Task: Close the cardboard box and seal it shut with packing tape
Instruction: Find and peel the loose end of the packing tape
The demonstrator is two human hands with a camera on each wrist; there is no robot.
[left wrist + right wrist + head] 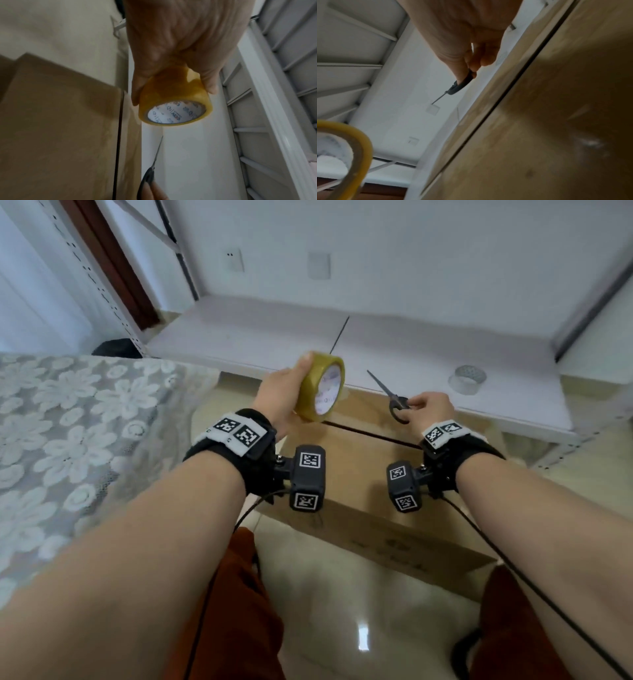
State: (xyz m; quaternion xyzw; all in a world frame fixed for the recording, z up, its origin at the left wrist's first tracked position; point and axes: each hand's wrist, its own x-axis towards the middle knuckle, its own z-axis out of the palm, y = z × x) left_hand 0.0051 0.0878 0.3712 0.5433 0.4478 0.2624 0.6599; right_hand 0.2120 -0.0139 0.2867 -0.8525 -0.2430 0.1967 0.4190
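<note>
A brown cardboard box [363,474] sits on the floor below my wrists, its top flaps folded down with a dark seam [373,434] between them. My left hand [284,395] grips a yellow roll of packing tape [320,386] in the air above the box's far left part; the left wrist view shows fingers and thumb wrapped round the roll [173,102]. My right hand [428,407] holds black-handled scissors [394,400] by the handle, blades together and pointing up-left. In the right wrist view the scissors [458,85] stick out past the fingers, beside the box [539,121].
A low white shelf [411,354] runs behind the box, with a clear tape roll [467,380] on its right part. A lace-covered surface [75,433] lies to the left. Metal rack uprights [589,292] rise at both sides. Glossy tile floor [342,594] shows between my knees.
</note>
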